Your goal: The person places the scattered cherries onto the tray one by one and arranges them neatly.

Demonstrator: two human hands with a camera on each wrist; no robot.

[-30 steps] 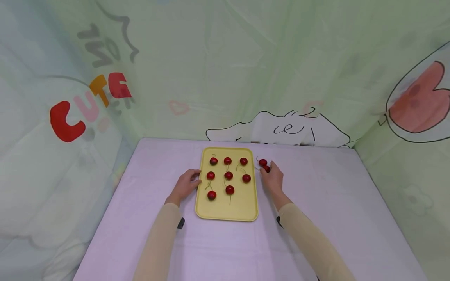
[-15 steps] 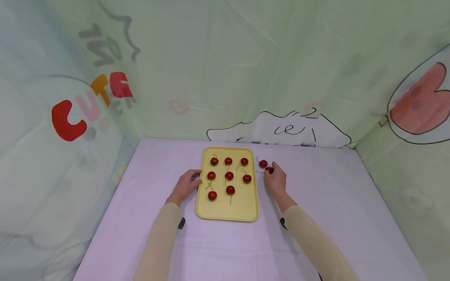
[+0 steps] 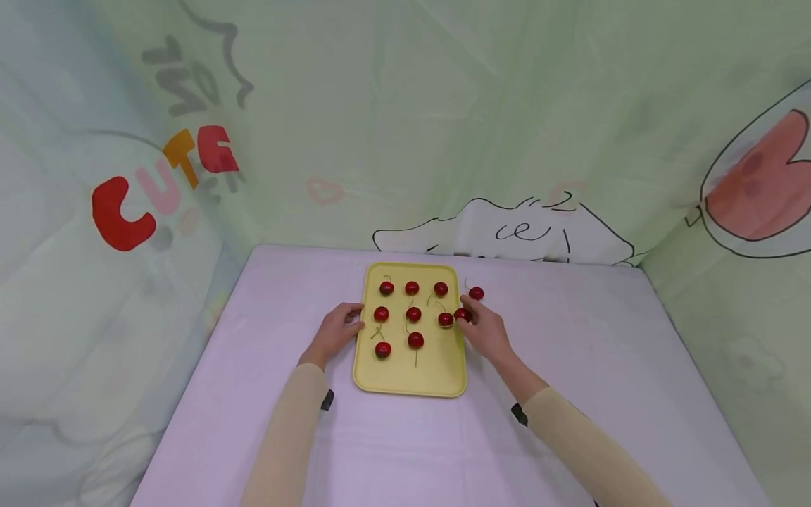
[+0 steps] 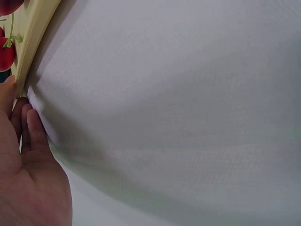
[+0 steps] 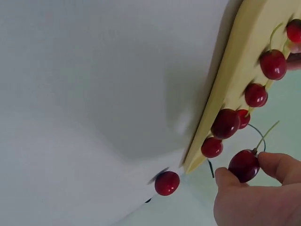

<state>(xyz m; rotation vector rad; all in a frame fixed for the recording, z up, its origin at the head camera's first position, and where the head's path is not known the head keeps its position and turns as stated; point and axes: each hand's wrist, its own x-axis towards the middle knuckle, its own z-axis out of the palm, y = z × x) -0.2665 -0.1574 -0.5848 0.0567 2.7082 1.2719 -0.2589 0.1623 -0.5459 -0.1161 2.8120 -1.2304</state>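
My right hand (image 3: 489, 334) pinches a red cherry (image 5: 244, 165) between thumb and fingertips, its green stem pointing up and away. In the head view that cherry overlaps the right rim of a yellow tray (image 3: 405, 377). Several cherries with stems lie on the tray in rough rows, among them a dark one (image 3: 383, 350) at the lower left and another (image 3: 441, 289) at the upper right. My left hand (image 3: 331, 334) grips the tray's left edge, thumb at the rim in the left wrist view (image 4: 35, 183).
One loose cherry (image 3: 476, 293) lies on the pale lilac tablecloth (image 3: 570, 338), just right of the tray's far corner. Behind the table hangs a printed curtain (image 3: 355, 127), which also closes off both sides.
My right hand has picked up one of the two loose cherries right of the tray and carried it left to the tray's right rim. The left hand keeps its place.
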